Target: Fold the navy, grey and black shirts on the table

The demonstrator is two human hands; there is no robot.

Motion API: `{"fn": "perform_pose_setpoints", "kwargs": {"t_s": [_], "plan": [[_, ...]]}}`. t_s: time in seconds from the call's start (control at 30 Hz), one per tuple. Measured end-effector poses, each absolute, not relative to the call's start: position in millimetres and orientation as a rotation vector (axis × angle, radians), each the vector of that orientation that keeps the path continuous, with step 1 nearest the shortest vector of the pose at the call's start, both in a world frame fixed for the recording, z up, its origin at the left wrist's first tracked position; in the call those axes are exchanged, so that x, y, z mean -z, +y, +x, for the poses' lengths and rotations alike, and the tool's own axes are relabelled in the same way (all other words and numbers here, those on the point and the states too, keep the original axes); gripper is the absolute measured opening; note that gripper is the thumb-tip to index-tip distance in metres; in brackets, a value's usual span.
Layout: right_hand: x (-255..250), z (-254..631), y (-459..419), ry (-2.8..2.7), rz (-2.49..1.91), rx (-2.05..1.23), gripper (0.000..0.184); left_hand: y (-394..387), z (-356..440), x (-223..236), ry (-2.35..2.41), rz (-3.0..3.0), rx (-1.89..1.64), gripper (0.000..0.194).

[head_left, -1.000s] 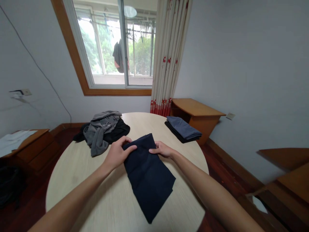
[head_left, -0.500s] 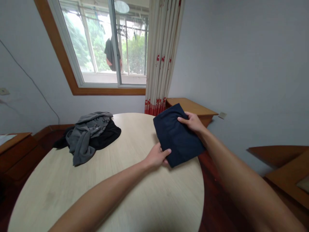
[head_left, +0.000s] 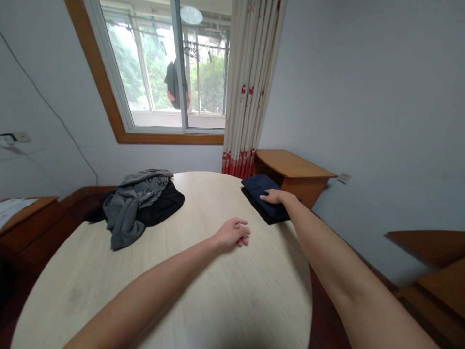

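A folded navy garment (head_left: pixel 260 186) lies on top of a stack of folded dark clothes (head_left: pixel 269 216) at the far right edge of the round table (head_left: pixel 189 291). My right hand (head_left: pixel 273 196) rests flat on that navy garment, fingers stretched out. Hovering over the bare tabletop left of the stack, my left hand (head_left: pixel 232 233) holds nothing, its fingers loosely curled and apart. A heap of unfolded grey and black clothes (head_left: pixel 140 201) sits at the far left of the table.
A low wooden side table (head_left: pixel 294 169) stands just behind the stack, beside a red-patterned curtain (head_left: pixel 250 87). A window (head_left: pixel 163 68) is behind the table. Another wooden cabinet (head_left: pixel 25 228) stands at the left, and wooden furniture (head_left: pixel 432 271) at the right.
The navy garment was folded in both hands, carried to the right and set on the stack. My left hand has let go and drawn back; my right hand stays on it.
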State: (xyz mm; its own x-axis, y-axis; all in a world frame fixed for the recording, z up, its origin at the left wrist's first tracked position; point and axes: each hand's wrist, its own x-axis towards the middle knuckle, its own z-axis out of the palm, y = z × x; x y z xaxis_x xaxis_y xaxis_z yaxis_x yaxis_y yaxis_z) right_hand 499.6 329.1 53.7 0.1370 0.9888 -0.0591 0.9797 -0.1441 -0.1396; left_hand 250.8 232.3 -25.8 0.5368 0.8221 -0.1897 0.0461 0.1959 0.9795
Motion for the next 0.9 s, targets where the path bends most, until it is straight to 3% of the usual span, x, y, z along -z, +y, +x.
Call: {"fn": "perform_pose_setpoints", "kwargs": {"t_s": [0.1, 0.2, 0.3, 0.43, 0.53, 0.7, 0.9], "plan": [[-39.9, 469.9, 309.1, -1.994, -2.303, -0.072, 0.056, 233.9, 162.9, 28.0, 1.062, 1.752, -0.717, 0.028], [-30.9, 419.4, 282.8, -2.078, -2.090, 0.086, 0.050, 245.8, 76.8, 11.0, 1.508, 2.347, -0.684, 0.027], [-18.4, 358.2, 255.7, -2.250, -1.867, -0.045, 0.048, 255.2, 11.3, 1.9, 1.958, 2.582, -0.623, 0.039], [-0.2, 293.5, 233.4, -2.447, -1.751, -0.253, 0.045, 255.3, -35.2, 18.8, 2.482, 2.318, -0.568, 0.065], [12.9, 268.6, 227.9, -2.413, -1.784, -0.256, 0.046, 253.2, -50.3, 32.8, 2.485, 2.202, -0.549, 0.070], [34.1, 265.1, 224.5, -2.283, -1.777, -0.145, 0.047, 255.3, -69.1, 31.9, 2.334, 2.234, -0.686, 0.049], [41.9, 280.3, 225.1, -2.377, -1.701, -0.231, 0.054, 250.9, -80.6, 16.9, 2.136, 2.071, -1.335, 0.037]]}}
